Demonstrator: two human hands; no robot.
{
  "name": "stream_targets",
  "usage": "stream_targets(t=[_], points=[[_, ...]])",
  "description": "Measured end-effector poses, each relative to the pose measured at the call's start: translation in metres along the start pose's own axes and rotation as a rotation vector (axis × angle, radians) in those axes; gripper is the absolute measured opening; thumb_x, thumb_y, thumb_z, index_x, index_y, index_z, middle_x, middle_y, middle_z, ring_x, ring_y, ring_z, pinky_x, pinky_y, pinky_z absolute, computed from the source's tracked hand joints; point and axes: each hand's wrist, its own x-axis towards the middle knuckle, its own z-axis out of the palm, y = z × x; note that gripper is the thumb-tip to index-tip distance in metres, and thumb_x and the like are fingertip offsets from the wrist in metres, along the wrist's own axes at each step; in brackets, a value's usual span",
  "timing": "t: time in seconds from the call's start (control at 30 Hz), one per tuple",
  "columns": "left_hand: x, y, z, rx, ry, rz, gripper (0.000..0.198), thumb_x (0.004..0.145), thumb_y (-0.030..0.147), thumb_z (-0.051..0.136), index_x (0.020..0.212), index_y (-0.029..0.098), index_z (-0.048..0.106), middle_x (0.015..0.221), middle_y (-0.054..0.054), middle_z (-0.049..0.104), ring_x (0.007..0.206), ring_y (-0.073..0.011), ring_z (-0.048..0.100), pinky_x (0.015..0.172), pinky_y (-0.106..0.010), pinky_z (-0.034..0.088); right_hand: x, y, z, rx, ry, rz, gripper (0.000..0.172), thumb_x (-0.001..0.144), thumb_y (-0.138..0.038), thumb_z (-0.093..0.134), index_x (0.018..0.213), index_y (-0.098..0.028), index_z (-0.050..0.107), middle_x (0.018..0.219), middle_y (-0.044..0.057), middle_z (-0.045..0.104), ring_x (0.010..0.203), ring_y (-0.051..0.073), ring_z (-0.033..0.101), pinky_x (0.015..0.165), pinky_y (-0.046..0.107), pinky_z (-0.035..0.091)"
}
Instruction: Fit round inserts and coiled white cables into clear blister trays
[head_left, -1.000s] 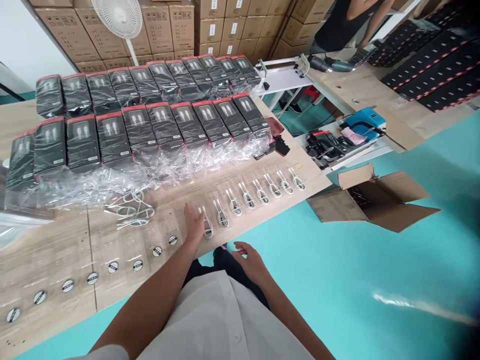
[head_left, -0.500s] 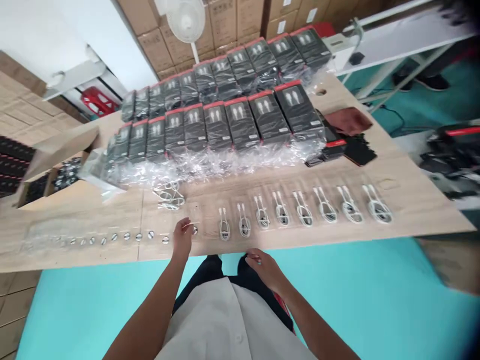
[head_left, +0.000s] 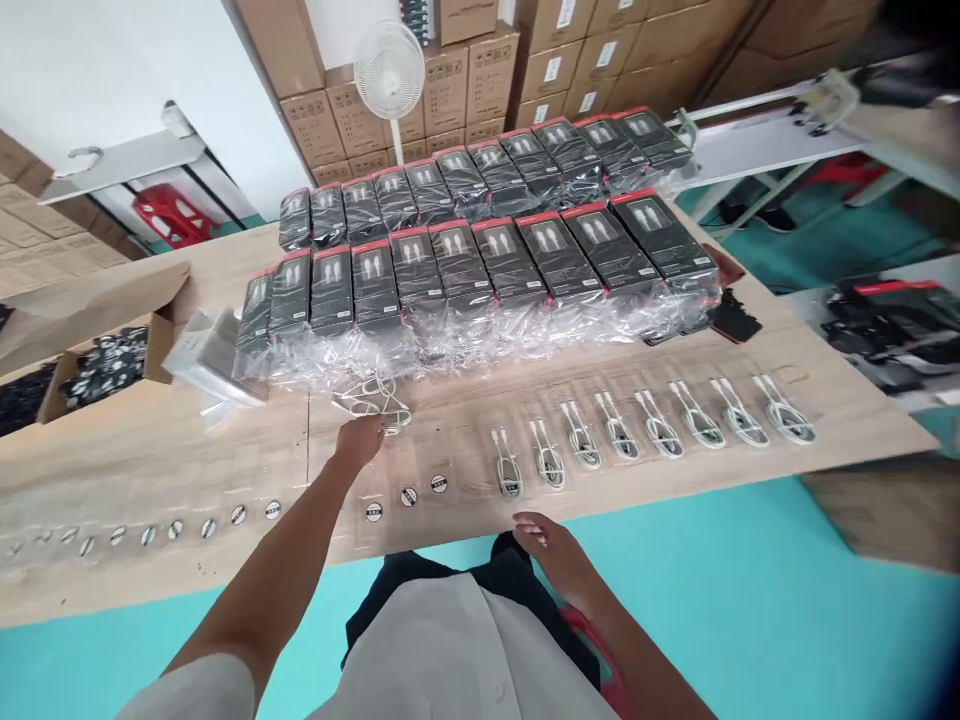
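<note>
the left hand (head_left: 358, 440) reaches over the near edge of the table (head_left: 150, 440) and touches the loose white cables (head_left: 373, 398), which lie mid-table just in front of the wrapped black boxes (head_left: 480, 265); i cannot tell whether its fingers have closed on them. the right hand (head_left: 559, 552) hangs just off the near edge, fingers loosely apart and holding nothing. clear trays (head_left: 660, 430) with coiled cables run along the near edge toward the right corner and round stickers (head_left: 408, 496) toward the left, but the print on these, the boxes and the cartons (head_left: 450, 90) is too small to read.
</note>
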Motion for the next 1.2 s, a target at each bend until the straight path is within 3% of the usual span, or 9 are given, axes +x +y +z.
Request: stream_targets(t=[0.17, 0.33, 0.43, 0.5, 0.63, 0.73, 0.87, 1.03, 1.2], points=[[-0.035, -0.016, -0.024, 0.032, 0.071, 0.278, 0.026, 0.086, 0.023, 0.048, 0.106, 0.024, 0.064, 0.098, -0.006, 0.069, 0.085, -0.0216, 0.063, 0.075, -0.031, 0.045, -0.012, -0.056, 0.076, 0.254, -0.041, 0.086, 0.05, 0.073, -0.058, 0.067, 0.103, -0.019, 0.07, 0.102, 0.012, 0.072, 0.096, 0.029, 0.066, 0.071, 0.037, 0.051], [-0.096, 0.015, -0.044, -0.374, -0.041, 0.58, 0.012, 0.081, 0.024, 0.059, 0.089, 0.025, 0.068, 0.089, -0.009, 0.067, 0.09, -0.024, 0.063, 0.085, -0.035, 0.049, -0.003, -0.129, 0.111, 0.573, -0.264, -0.121, 0.051, 0.084, -0.061, 0.056, 0.116, -0.022, 0.066, 0.109, 0.009, 0.071, 0.103, 0.024, 0.063, 0.074, 0.032, 0.049], [-0.119, 0.04, -0.05, -0.719, -0.09, 0.532, 0.011, 0.076, 0.025, 0.069, 0.086, 0.027, 0.072, 0.09, -0.012, 0.067, 0.102, -0.0291, 0.062, 0.1, -0.044, 0.043, 0.007, -0.15, 0.104, 0.647, -0.331, -0.186, 0.046, 0.077, -0.051, 0.07, 0.113, -0.021, 0.067, 0.097, 0.005, 0.073, 0.088, 0.019, 0.065, 0.077, 0.031, 0.048], [-0.129, 0.05, -0.05, -0.825, -0.022, 0.434, 0.02, 0.074, 0.025, 0.072, 0.093, 0.028, 0.072, 0.099, -0.013, 0.068, 0.11, -0.0316, 0.059, 0.106, -0.048, 0.039, 0.014, -0.151, 0.095, 0.658, -0.316, -0.198, 0.045, 0.075, -0.048, 0.073, 0.11, -0.022, 0.068, 0.093, 0.005, 0.073, 0.082, 0.017, 0.064, 0.073, 0.029, 0.048], [-0.144, 0.068, -0.042, -0.983, 0.061, 0.072, 0.025, 0.075, 0.033, 0.072, 0.098, 0.025, 0.065, 0.103, -0.01, 0.065, 0.099, -0.0278, 0.063, 0.089, -0.044, 0.052, 0.017, -0.144, 0.078, 0.715, -0.317, -0.227, 0.043, 0.075, -0.048, 0.073, 0.109, -0.023, 0.067, 0.1, 0.007, 0.072, 0.083, 0.018, 0.063, 0.066, 0.027, 0.046], [-0.153, 0.087, -0.035, -1.214, -0.239, -0.113, 0.028, 0.079, 0.046, 0.067, 0.091, 0.021, 0.06, 0.098, -0.009, 0.065, 0.087, -0.0232, 0.066, 0.069, -0.036, 0.057, 0.012, -0.14, 0.069, 0.783, -0.392, -0.223, 0.042, 0.076, -0.044, 0.072, 0.112, -0.023, 0.067, 0.102, 0.007, 0.072, 0.079, 0.017, 0.063, 0.064, 0.028, 0.045], [-0.157, 0.104, -0.031, -1.424, -0.594, -0.144, 0.037, 0.081, 0.051, 0.065, 0.097, 0.018, 0.06, 0.097, -0.009, 0.065, 0.078, -0.0205, 0.068, 0.056, -0.029, 0.055, 0.002, -0.14, 0.06, 0.877, -0.384, -0.226, 0.038, 0.078, -0.04, 0.07, 0.112, -0.024, 0.068, 0.103, 0.005, 0.071, 0.074, 0.015, 0.062, 0.063, 0.028, 0.044], [-0.151, 0.091, -0.033, -1.693, -0.737, -0.14, 0.038, 0.083, 0.047, 0.066, 0.068, 0.016, 0.049, 0.079, -0.007, 0.065, 0.059, -0.0094, 0.059, 0.04, -0.014, 0.036, -0.006, -0.146, 0.068, 0.886, -0.346, -0.311, 0.036, 0.078, -0.037, 0.069, 0.111, -0.021, 0.069, 0.105, 0.008, 0.071, 0.089, 0.019, 0.064, 0.073, 0.031, 0.048], [-0.14, 0.064, -0.049, -1.829, -0.911, -0.217, 0.039, 0.084, 0.042, 0.066, 0.064, 0.016, 0.043, 0.072, -0.005, 0.061, 0.049, -0.0042, 0.049, 0.038, -0.011, 0.028, -0.013, -0.161, 0.094, 0.911, -0.31, -0.356, 0.041, 0.081, -0.046, 0.059, 0.111, -0.02, 0.068, 0.11, 0.011, 0.07, 0.101, 0.026, 0.064, 0.079, 0.037, 0.05]])
